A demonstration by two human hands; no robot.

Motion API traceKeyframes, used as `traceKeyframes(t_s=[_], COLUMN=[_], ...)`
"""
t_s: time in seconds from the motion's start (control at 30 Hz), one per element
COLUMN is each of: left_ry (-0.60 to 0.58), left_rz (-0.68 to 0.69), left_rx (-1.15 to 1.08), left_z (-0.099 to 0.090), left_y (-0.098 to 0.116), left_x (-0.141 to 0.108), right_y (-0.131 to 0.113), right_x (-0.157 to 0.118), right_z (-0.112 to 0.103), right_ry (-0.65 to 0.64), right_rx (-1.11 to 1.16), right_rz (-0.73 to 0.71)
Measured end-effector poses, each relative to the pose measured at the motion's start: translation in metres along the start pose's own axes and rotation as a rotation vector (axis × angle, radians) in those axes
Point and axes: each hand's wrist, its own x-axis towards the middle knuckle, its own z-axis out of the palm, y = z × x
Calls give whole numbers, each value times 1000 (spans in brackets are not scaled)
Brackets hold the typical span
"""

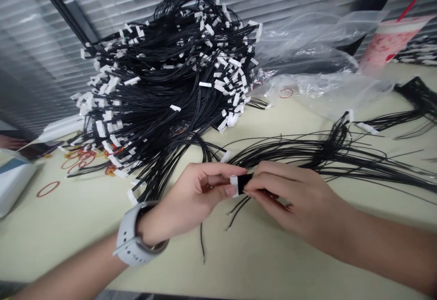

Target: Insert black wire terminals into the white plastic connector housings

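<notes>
Between thumb and fingers, my left hand (194, 195) grips a small white connector (234, 185). A flat band of black wires (243, 182) comes out of its right side. Close against the connector, my right hand (293, 195) pinches these wires with its fingertips. Loose black wire ends (234, 218) with small metal tips hang below the hands. Behind my right hand, a bundle of loose black wires (341, 154) stretches to the right across the table. My right fingers partly hide the wires they pinch.
A big heap of black cables (170, 77) with white connectors stands behind my hands. Clear plastic bags (307, 63) and a pink drink cup (389, 45) with a red straw are at the back right. Red rubber bands (48, 189) lie on the pale table (85, 227), near a white box (15, 186).
</notes>
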Motion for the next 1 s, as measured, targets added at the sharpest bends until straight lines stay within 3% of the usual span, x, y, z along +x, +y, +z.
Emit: traceKeyframes(t_s=[0.13,0.23,0.37,0.53,0.7,0.87,1.0], left_ry=[14,36,70,79,91,108,98], left_rz=[15,-17,-36,-35,-69,-101,-101], left_rx=[73,83,77,103,67,35,-2], left_z=[-2,-7,-11,-13,-15,-16,-17], left_y=[1,1,1,3,4,4,1], left_x=[2,4,4,4,5,6,5], right_y=[4,13,27,37,41,34,19], right_x=[5,9,10,2,-2,6,12], right_z=[-12,-30,-50,-45,-35,-40,-41], right_ry=[-32,-76,-269,-406,-323,-326,-122], right_rx=[-99,-119,-141,-187,-268,-117,41], right_rz=[-69,-34,77,-18,-66,31,157])
